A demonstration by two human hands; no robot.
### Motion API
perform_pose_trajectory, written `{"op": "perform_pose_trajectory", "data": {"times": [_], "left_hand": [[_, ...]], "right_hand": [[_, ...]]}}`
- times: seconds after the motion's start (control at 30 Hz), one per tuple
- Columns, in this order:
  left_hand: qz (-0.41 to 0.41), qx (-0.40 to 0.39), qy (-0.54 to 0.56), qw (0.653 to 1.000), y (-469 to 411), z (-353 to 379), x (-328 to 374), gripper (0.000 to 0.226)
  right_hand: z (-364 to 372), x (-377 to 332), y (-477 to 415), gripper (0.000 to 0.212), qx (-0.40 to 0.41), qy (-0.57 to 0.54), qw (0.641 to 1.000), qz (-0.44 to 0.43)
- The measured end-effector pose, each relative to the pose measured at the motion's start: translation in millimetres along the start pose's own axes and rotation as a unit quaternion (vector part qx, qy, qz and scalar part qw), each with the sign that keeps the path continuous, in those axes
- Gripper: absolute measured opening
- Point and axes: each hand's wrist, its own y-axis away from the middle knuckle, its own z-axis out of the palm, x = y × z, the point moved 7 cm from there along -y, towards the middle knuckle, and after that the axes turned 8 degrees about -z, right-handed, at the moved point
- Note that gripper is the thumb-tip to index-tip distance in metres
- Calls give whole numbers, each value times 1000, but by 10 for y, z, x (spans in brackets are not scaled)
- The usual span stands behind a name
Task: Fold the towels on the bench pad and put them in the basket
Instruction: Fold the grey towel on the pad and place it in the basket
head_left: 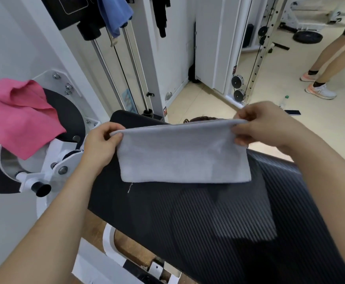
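Observation:
A grey towel [182, 154], folded into a wide rectangle, hangs in the air just above the black ribbed bench pad [218, 222]. My left hand [102, 144] pinches its top left corner. My right hand [268, 126] pinches its top right corner. A loose thread dangles from the towel's lower left corner. Behind the towel's top edge a sliver of a brown woven basket [198, 118] shows; most of it is hidden. A pink towel [20, 115] lies crumpled over the round black part of the machine at the left.
White machine frame with bolts and a black knob [42, 189] stands left of the bench. Cable columns and steel rods rise behind. A person's legs in white shoes [321, 91] stand at the far right, near a bottle and a phone [292, 112] on the floor.

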Motion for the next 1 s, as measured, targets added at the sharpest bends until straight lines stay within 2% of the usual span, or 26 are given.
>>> {"op": "perform_pose_trajectory", "data": {"times": [0.1, 0.17, 0.23, 0.3, 0.37, 0.47, 0.57, 0.63, 0.7, 0.77, 0.87, 0.93, 1.0], "left_hand": [[25, 93, 50, 994, 301, -502, 119, 36], [55, 133, 36, 989, 642, -785, 264, 37], [94, 128, -11, 987, 1062, -882, 378, 34], [122, 80, -64, 987, 1466, -729, 337, 35], [93, -21, -124, 988, 1778, -355, 91, 50], [58, -170, -216, 960, 2216, 257, -361, 62], [40, -254, -229, 939, 2541, 678, -534, 78], [45, -280, -225, 932, 2674, 855, -486, 83], [53, -289, -248, 923, 2748, 981, -447, 83], [55, -304, -285, 908, 2805, 1114, -504, 88], [54, -342, -293, 891, 2874, 1240, -650, 92], [33, -353, -243, 903, 2852, 1223, -680, 75], [54, -313, -181, 931, 2722, 1160, -578, 47]], "right_hand": [[-74, -522, -124, 18, 89, 52, 985, -140], [-80, -791, -130, 23, 100, 29, 975, -198], [-72, -845, -132, 25, 84, 16, 972, -219], [-8, -749, -152, 32, 60, 45, 972, -223], [145, -557, -175, 38, 28, 105, 971, -214], [455, -218, -132, 42, -42, 192, 957, -214], [586, -14, -60, 45, -76, 242, 943, -217], [602, 9, -13, 40, -86, 305, 921, -226], [642, -34, 82, 31, -81, 378, 882, -271], [687, -70, 210, 25, -68, 424, 848, -310], [701, -85, 363, 19, -23, 476, 818, -322], [768, -131, 527, 18, 5, 454, 816, -358], [990, -147, 748, 30, -14, 418, 811, -409]]}}
